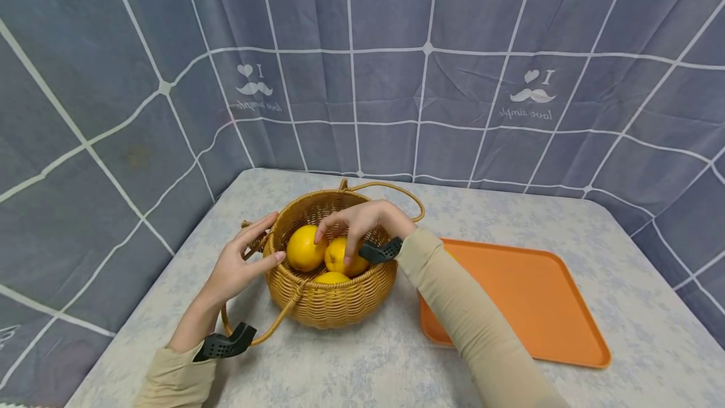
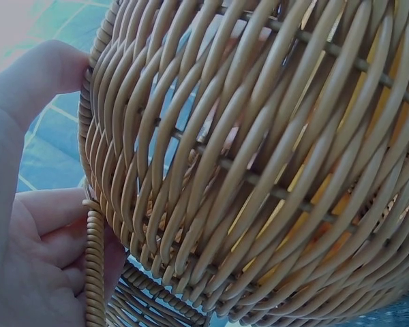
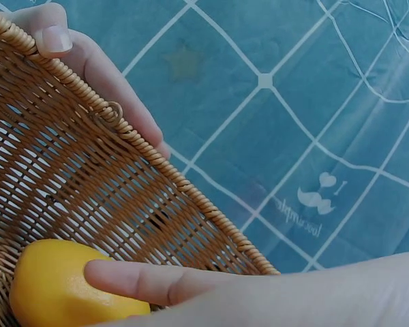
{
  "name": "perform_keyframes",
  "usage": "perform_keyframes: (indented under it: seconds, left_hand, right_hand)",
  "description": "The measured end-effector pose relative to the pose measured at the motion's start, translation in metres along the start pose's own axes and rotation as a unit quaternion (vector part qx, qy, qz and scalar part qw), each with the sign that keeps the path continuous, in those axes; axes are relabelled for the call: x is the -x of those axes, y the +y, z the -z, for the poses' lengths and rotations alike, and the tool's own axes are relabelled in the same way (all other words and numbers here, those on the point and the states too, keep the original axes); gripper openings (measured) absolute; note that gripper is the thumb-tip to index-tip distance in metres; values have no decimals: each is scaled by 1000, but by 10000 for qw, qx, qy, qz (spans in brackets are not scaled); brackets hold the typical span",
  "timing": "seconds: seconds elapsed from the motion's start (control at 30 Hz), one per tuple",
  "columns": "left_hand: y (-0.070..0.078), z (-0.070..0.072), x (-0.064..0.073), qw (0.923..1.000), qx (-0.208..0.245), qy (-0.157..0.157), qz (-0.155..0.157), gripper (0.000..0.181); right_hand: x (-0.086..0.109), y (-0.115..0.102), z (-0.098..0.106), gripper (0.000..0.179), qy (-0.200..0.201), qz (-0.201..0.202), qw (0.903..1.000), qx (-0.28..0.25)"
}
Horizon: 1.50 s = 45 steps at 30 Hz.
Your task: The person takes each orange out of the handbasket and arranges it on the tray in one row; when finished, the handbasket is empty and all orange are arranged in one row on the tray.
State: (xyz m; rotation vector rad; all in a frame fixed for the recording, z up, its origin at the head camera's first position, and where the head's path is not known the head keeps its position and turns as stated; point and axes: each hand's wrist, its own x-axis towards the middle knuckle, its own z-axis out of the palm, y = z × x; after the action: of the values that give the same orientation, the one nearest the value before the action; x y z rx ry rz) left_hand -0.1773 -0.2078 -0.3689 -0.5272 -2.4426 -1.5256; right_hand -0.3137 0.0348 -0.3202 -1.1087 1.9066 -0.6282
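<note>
A round wicker basket [image 1: 331,307] holds several yellow oranges, among them one on the left [image 1: 304,249] and one near the front rim [image 1: 331,277]. My left hand [image 1: 240,266] grips the basket's left rim, thumb at the rim and fingers outside beside the looped handle [image 2: 95,266]. Reaching in from the right, my right hand [image 1: 365,222] curls over another orange [image 1: 335,255], its thumb [image 3: 143,279] lying on the fruit in the right wrist view. The undersides of the fruit are hidden.
An orange tray [image 1: 527,301] lies right of the basket, partly covered by the right sleeve. A sliver of something yellow [image 1: 450,254] shows past that sleeve. The basket's other handle [image 1: 396,189] arches out at the back. A grey-blue checked curtain [image 1: 391,87] hangs behind the table.
</note>
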Motion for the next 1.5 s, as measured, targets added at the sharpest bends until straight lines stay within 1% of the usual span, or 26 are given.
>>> perform_keyframes:
  seconds: [0.23, 0.4, 0.47, 0.63, 0.7, 0.9, 1.03, 1.2, 1.5]
  left_hand:
    - [-1, 0, 1, 10000, 35, 10, -36, 65]
    - [-2, 0, 0, 10000, -18, 22, 27, 64]
    - [-2, 0, 0, 10000, -45, 22, 58, 64]
    - [-1, 0, 0, 9999, -18, 21, 99, 64]
    - [-1, 0, 0, 9999, 16, 24, 100, 64]
    - [1, 0, 1, 9999, 84, 12, 101, 64]
    - [1, 1, 1, 9999, 46, 7, 127, 65]
    - [1, 1, 1, 9999, 31, 9, 132, 64]
    - [2, 1, 1, 9999, 32, 18, 152, 64]
  right_hand:
    - [0, -2, 0, 63, 23, -8, 9991, 418]
    - [1, -3, -1, 63, -59, -76, 9980, 626]
    - [0, -3, -1, 62, -102, -80, 9979, 641]
    - [-1, -2, -2, 59, -87, -243, 9974, 679]
    - [-1, -2, -2, 58, -38, -336, 9973, 655]
    - [-1, -2, -3, 64, 106, -413, 9977, 519]
    - [0, -3, -4, 64, 214, -447, 9971, 570]
    - [1, -3, -5, 63, 329, -393, 9962, 702]
    - [2, -4, -5, 63, 487, -309, 9957, 728]
